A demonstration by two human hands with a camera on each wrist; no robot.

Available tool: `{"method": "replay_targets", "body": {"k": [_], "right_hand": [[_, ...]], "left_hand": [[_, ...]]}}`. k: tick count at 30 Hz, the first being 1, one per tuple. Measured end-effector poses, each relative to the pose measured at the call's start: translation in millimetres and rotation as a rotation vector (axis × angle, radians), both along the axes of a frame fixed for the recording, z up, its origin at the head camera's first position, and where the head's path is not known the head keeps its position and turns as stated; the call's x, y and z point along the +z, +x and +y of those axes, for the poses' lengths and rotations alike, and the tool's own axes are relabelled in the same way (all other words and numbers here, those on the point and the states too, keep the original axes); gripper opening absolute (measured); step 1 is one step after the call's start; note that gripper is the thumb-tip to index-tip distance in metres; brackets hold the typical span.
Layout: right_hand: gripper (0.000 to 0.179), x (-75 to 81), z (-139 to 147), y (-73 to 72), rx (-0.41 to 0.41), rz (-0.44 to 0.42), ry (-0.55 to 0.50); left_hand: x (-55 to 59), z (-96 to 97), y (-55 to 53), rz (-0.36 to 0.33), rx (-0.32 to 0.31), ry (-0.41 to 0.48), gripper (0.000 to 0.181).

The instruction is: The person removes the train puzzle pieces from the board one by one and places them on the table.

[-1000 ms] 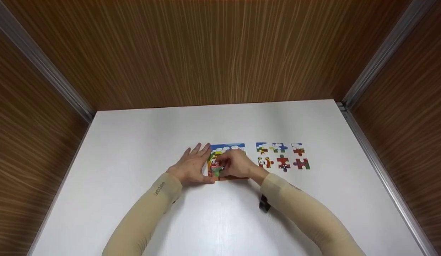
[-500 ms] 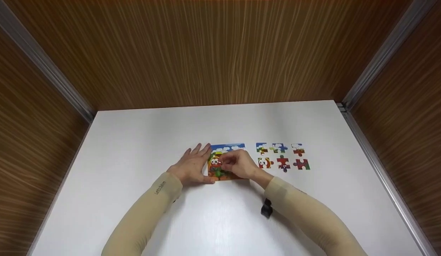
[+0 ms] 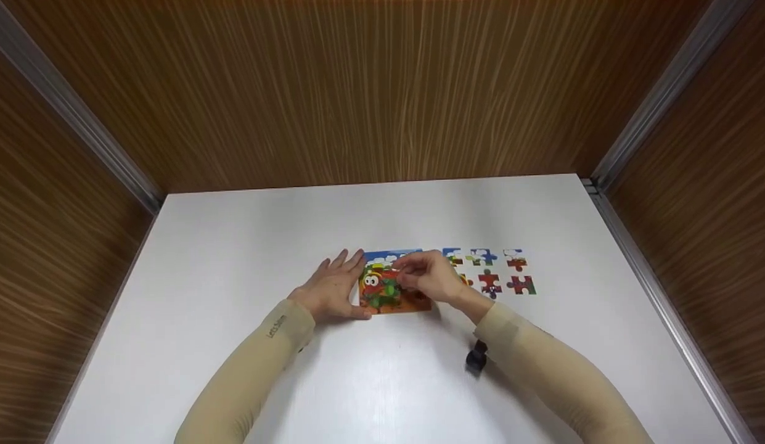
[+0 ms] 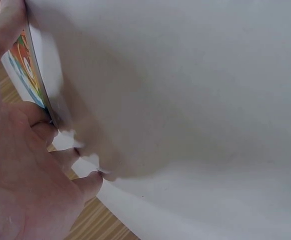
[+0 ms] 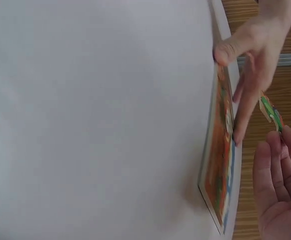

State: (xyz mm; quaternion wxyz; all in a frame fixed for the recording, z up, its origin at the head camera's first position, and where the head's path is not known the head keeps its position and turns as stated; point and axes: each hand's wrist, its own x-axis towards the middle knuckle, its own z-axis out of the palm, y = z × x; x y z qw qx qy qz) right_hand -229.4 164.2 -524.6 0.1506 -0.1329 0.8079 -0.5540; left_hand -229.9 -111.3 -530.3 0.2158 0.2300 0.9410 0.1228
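My left hand (image 3: pixel 336 287) rests with spread, straight fingers along the left edge of a colourful puzzle board (image 3: pixel 413 303) lying on the white table. Its thumb (image 4: pixel 8 22) sits at the board's near corner in the left wrist view. Over the board, my right hand (image 3: pixel 433 275) pinches a small puzzle piece (image 5: pixel 270 111) between thumb and fingertips; green and red show on it, and it is raised off the board in the right wrist view. The board's picture has a red character with big eyes, a blue sky and brown ground. My right hand hides part of it.
Several loose jigsaw pieces (image 3: pixel 490 282) lie in two rows right of the board, the nearest partly covered by my right hand. A black wrist device (image 3: pixel 476 359) hangs under the right sleeve. Wood-grain panels (image 3: pixel 382 92) wall the table's back and sides.
My right hand has moved rightward across the board with the piece, uncovering the character's face and the ground, and now overlaps the nearest loose pieces. My left hand has stayed in place.
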Motion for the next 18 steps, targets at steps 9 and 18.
{"method": "replay_targets", "body": {"k": [9,18], "right_hand": [[0.027,15.9,35.0,-4.0,0.004,0.020,0.017],[0.026,18.7,66.3,-2.4,-0.016,0.052,0.073]], "left_hand": [[-2.3,1.5,-0.7,-0.023,0.024,-0.024,0.131],[-0.1,1.0,1.0,-0.018,0.027,-0.011,0.132]]}}
